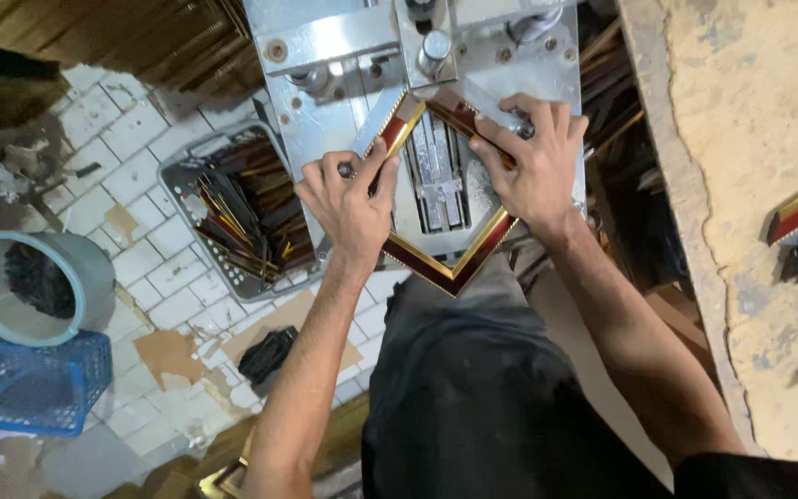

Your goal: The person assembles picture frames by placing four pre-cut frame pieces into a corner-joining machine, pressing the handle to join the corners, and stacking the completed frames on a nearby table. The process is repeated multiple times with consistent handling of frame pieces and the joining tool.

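Two hands are pressing a red-and-gold picture frame (454,268) onto the metal joining machine (325,111): left hand (348,199) and right hand (533,162), fingers clamped on its sides.

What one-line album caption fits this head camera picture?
Both hands, left and right, press a red-and-gold picture frame onto a metal joining machine, beside a grey crate of moulding offcuts.
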The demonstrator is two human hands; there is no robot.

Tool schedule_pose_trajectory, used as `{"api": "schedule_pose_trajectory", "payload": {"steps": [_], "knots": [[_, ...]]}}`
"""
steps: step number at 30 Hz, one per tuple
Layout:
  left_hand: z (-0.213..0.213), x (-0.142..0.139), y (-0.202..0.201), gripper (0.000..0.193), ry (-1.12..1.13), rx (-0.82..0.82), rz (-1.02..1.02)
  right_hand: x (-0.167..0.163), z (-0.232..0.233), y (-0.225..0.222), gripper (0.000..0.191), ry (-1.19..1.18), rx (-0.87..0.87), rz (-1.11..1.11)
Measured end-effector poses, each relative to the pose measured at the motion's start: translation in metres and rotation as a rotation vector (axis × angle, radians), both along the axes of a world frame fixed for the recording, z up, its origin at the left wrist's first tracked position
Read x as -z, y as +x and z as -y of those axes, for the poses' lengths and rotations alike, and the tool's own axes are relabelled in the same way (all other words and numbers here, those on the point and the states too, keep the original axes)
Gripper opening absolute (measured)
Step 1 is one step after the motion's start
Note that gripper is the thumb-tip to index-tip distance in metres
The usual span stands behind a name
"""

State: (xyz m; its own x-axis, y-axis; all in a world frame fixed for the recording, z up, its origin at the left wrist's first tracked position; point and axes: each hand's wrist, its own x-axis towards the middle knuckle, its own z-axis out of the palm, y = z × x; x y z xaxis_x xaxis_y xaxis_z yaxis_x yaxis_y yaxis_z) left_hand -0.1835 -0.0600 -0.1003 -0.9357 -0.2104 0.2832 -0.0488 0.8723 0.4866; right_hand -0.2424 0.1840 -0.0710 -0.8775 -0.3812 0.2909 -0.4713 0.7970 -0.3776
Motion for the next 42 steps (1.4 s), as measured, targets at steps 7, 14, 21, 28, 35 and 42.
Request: {"api": "schedule_pose_trajectory", "payload": {"steps": [7,14,21,28,35,42], "knots": [[-0.016,-0.015,0.074,0.059,0.047,-0.256,-0.073,-0.009,0.019,0.05,0.061,0.585,0.122,-0.402],[-0.03,-0.023,0.206,0.035,1.387,-0.251,0.674,-0.033,0.047,0.056,0.044,0.305,-0.256,0.031],[0.004,-0.055,0.078,0.035,1.073,-0.107,-0.017,-0.03,-0.025,0.118,0.047,-0.237,0.193,0.254],[-0.028,-0.04,0.048,0.053,-0.074,0.047,0.083,-0.011,-0.007,0.126,0.029,-0.032,0.36,0.282],[0.007,-0.015,0.036,0.024,-0.061,-0.016,-0.033,-0.007,0.006,0.017,0.027,0.028,0.082,-0.154],[-0.001,-0.014,0.005,0.028,0.073,0.001,0.022,-0.005,0.015,0.009,0.027,-0.043,0.083,-0.016]]}}
